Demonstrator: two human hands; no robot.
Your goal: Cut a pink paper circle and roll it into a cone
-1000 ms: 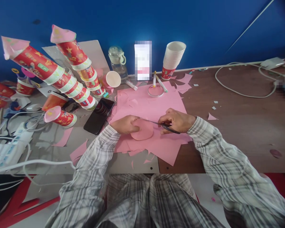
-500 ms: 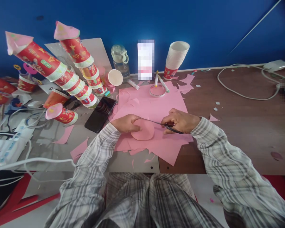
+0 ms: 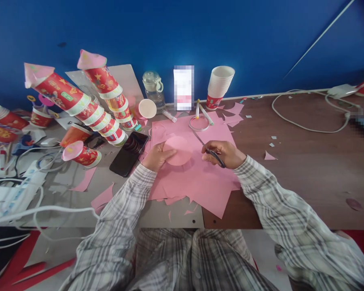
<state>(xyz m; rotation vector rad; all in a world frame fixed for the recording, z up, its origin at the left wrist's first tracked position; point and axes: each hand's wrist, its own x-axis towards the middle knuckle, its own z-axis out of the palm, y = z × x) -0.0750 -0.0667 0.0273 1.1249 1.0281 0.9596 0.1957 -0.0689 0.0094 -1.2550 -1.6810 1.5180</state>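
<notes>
A round pink paper disc (image 3: pixel 179 152) is pinched at its left edge by my left hand (image 3: pixel 158 157), thumb on top. It is held just over the pink paper sheets (image 3: pixel 200 186) that lie spread on the table. My right hand (image 3: pixel 223 153) is closed round the handles of a pair of scissors (image 3: pixel 197 137). The blades point up and left, apart from the disc. Beyond the blade tips lie a roll of clear tape (image 3: pixel 199 123) and two markers, a yellow-capped one (image 3: pixel 197 109) and a green-ended one (image 3: pixel 206 115).
A black phone (image 3: pixel 129 155) lies left of the sheets. Rocket-like towers of red paper cups (image 3: pixel 79 105) lean at the left. Behind stand a water bottle (image 3: pixel 153 89), a lit screen (image 3: pixel 183 87) and stacked paper cups (image 3: pixel 220 89). A white cable (image 3: pixel 274 111) loops at the right.
The scissors have come away from the disc's edge, and their blades have swung upward. My left hand has lifted and turned the disc. The camera view has tilted up slightly.
</notes>
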